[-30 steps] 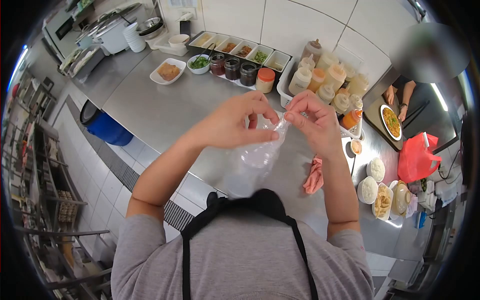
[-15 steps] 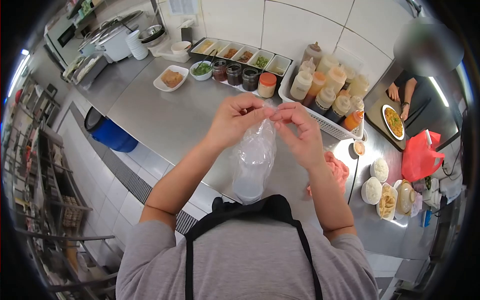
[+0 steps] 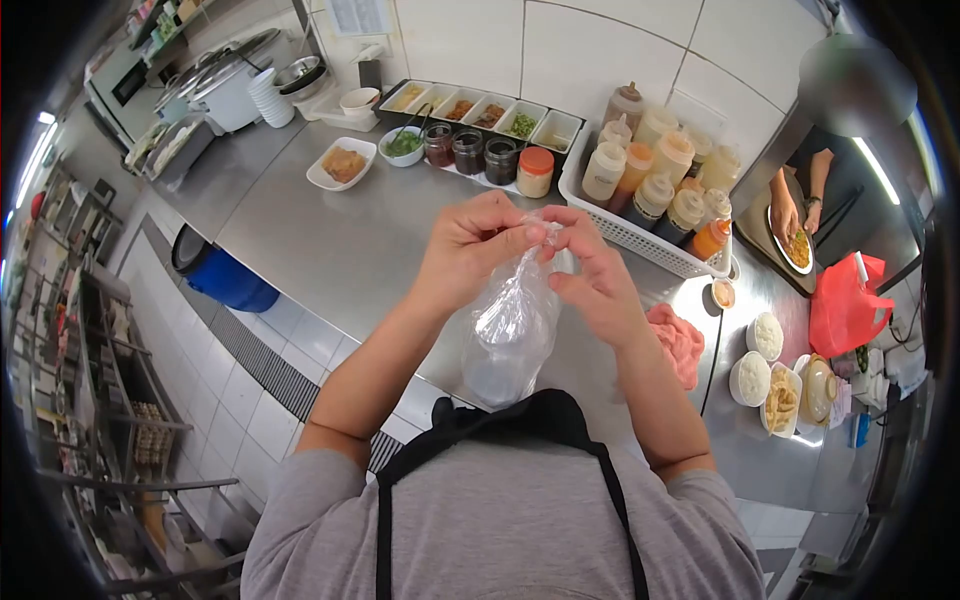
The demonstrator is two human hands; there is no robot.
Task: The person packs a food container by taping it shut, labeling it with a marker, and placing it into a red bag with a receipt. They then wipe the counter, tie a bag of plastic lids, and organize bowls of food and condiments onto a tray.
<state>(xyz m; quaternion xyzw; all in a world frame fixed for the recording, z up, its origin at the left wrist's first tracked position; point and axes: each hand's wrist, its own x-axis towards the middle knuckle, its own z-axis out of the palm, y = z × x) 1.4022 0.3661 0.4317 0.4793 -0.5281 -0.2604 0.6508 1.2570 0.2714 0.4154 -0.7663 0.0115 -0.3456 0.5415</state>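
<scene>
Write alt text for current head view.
A person pinches a clear bag near its top with left grip and right grip at a steel counter. Beyond stand jars and a basket of bottles; to the right lie a pink cloth and bowls.

Premises are a restaurant-type kitchen. Evidence noted: a long steel desk (image 3: 310, 240) carrying topping trays (image 3: 489, 114), squeeze bottles (image 3: 673, 158) in a basket (image 3: 640, 236) and servings of rice (image 3: 750, 378); large cookers (image 3: 228, 96) at one end; tiled wall (image 3: 600, 50); grating (image 3: 260, 363) in the tiled floor (image 3: 240, 412).

Forearms (image 3: 385, 360) angle inward, left grip (image 3: 472, 255) and right grip (image 3: 597, 278) close together, fingers (image 3: 488, 213) curled inward
</scene>
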